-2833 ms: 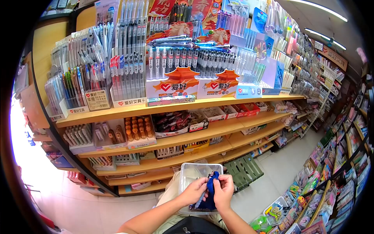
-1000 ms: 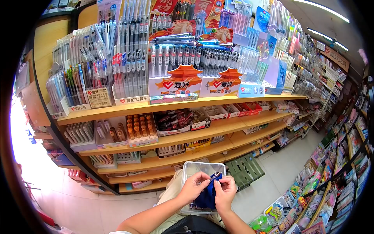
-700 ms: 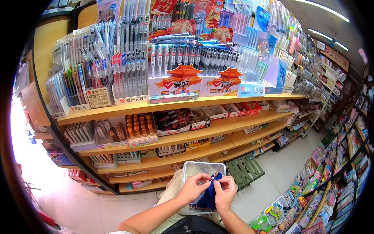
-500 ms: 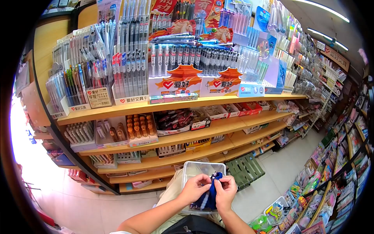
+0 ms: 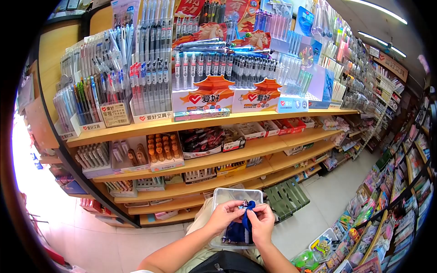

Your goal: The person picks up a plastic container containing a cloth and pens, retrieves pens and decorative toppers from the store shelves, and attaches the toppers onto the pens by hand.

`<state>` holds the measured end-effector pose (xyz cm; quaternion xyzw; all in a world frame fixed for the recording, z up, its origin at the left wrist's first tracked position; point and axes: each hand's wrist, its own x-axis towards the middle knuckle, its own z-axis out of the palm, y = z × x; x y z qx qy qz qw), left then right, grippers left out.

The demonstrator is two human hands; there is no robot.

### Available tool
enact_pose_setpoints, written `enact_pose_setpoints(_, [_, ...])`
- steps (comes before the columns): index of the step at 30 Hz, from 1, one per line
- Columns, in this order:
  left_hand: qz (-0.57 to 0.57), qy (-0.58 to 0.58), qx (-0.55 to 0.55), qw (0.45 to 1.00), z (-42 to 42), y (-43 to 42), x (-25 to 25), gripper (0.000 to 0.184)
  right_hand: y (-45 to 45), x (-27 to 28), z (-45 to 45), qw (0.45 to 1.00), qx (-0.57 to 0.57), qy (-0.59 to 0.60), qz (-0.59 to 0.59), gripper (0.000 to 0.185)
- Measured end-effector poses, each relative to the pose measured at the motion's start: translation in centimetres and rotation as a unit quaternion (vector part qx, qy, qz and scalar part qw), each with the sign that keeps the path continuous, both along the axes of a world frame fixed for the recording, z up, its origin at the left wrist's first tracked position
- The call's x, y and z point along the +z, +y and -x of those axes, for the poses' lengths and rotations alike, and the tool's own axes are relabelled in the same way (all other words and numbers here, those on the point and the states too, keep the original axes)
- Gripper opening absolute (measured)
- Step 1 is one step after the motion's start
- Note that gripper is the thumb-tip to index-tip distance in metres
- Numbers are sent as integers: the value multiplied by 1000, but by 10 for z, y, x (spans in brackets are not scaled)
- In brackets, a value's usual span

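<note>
Dark blue fabric point(image 5: 235, 232) hangs between my hands over a clear plastic box point(image 5: 219, 195) at the lower middle. My left hand point(image 5: 224, 215) pinches a small shiny metal piece point(image 5: 246, 203) at the top of the fabric, its fingertips close to the other hand's. My right hand point(image 5: 261, 222) grips the blue fabric from the right, thumb pressed against the fingers. A lighter strip runs down the fabric beside my right hand. More small metal bits lie at the box's lower left, too small to make out.
Wooden shelves point(image 5: 191, 127) with pens and boxes stand in front. A green plastic crate point(image 5: 287, 199) sits on the floor right of the box. Racks of packaged goods point(image 5: 395, 200) line the right side. A black bag point(image 5: 221, 264) lies at my waist.
The shiny metal piece now stands up more visibly at the top of the fabric, between my fingertips. The fabric has turned and folded, and my hands have shifted slightly left.
</note>
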<state>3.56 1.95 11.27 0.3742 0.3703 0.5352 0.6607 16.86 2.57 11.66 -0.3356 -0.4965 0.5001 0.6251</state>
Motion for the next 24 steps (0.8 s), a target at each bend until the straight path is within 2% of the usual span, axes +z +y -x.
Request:
enact_pose_setpoints(6, [-1,0,26,1000,1,-2,10,25,-4,6,0,1000,16,-17,10,17])
enact_pose_setpoints(9, [24,-4,25,999,3,0,10,23,-4,2,2,997,-9,-65,-29,17])
enact_pose_setpoints(12, [24,-26,35,999,4,5,2,24,-7,11,2,954,-81,-238,-161,18])
enact_pose_setpoints(16, [-20,-8,102,994,13,17,14,21,-11,13,3,937,-73,-279,-194,17])
enact_pose_setpoints(18, [-46,-60,145,987,18,27,27,17,-15,14,6,947,-5,-268,-176,17])
enact_pose_setpoints(20, [-63,-64,150,985,24,31,36,18,-18,19,6,949,55,-265,-161,14])
enact_pose_setpoints(23, [-75,-106,165,978,27,34,43,17,-11,3,4,968,101,-209,-91,14])
enact_pose_setpoints(24, [-79,-122,164,976,26,36,40,17,-11,2,3,983,93,-154,-47,14])
